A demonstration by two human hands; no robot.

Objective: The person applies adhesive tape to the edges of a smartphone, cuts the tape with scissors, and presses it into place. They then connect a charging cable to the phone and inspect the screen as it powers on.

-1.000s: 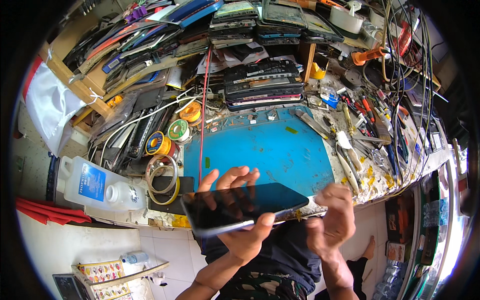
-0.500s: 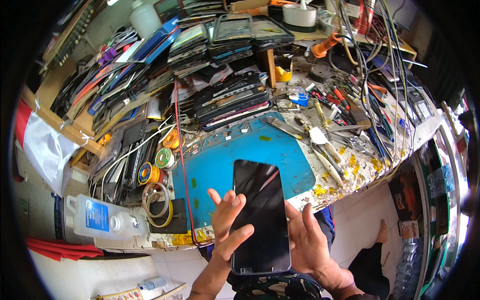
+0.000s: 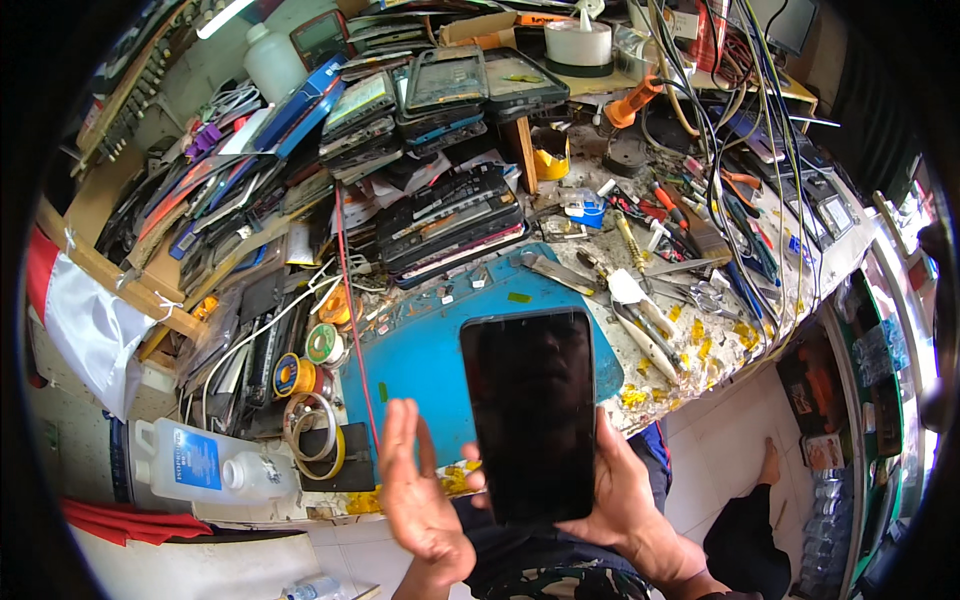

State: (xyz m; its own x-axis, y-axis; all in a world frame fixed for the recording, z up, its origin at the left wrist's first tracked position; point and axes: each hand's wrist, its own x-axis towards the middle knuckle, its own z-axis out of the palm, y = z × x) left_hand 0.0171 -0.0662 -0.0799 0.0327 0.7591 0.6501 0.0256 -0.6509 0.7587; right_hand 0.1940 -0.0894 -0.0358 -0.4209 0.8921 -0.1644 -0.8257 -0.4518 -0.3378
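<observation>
A black smartphone [image 3: 530, 420] is held up over the near edge of the bench, its dark glossy screen facing me and full of reflections. My right hand [image 3: 630, 495] grips it from behind and along the right edge, with fingertips showing at the phone's left side. To the left of the phone, my left hand [image 3: 420, 490] is open with its fingers stretched upward, holding nothing and apart from the phone. Behind both lies a blue work mat [image 3: 410, 350], partly covered by the phone.
Stacks of phone parts [image 3: 450, 225] fill the back. Pliers, tweezers and a brush [image 3: 708, 245] lie on the right beneath hanging cables [image 3: 705, 110]. Tape rolls [image 3: 295, 375] and a white plastic jug [image 3: 200, 460] stand at left. Beyond the bench, a bare foot [image 3: 768, 462] shows on the tiles.
My left hand has come off the phone's left edge and moved left. My right hand has closed around the phone, which has tilted slightly and risen a little.
</observation>
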